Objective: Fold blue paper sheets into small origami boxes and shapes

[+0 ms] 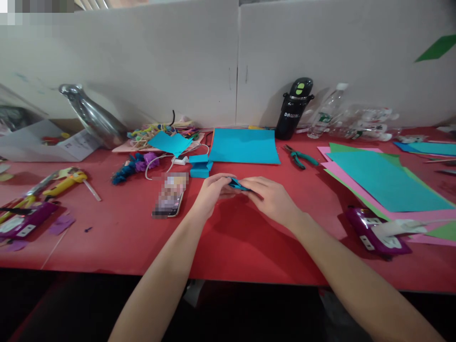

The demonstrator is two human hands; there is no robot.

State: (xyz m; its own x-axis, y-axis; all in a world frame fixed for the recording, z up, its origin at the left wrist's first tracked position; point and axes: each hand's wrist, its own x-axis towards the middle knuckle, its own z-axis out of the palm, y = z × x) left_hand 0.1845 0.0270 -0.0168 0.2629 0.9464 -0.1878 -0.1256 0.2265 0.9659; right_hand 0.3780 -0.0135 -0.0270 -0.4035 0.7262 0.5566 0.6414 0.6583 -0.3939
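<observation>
A small folded piece of blue paper (238, 184) is held between both hands, above the middle of the red table (249, 247). My left hand (213, 191) grips its left end, with the fingers closed. My right hand (267, 194) pinches the right end, and its fingers hide part of the paper. Just behind my left hand lies another folded blue paper piece (200, 166). A stack of blue sheets (244, 146) rests beyond the hands. To the left lies a phone (171, 194), its screen blurred.
Green-handled pliers (302, 157), a black bottle (294, 111) and coloured paper sheets (388, 183) are at the right. Purple power strips (377, 232) lie at both sides. A metal flask (92, 116), a yellow glue gun (66, 184) and a white box (50, 142) stand or lie left.
</observation>
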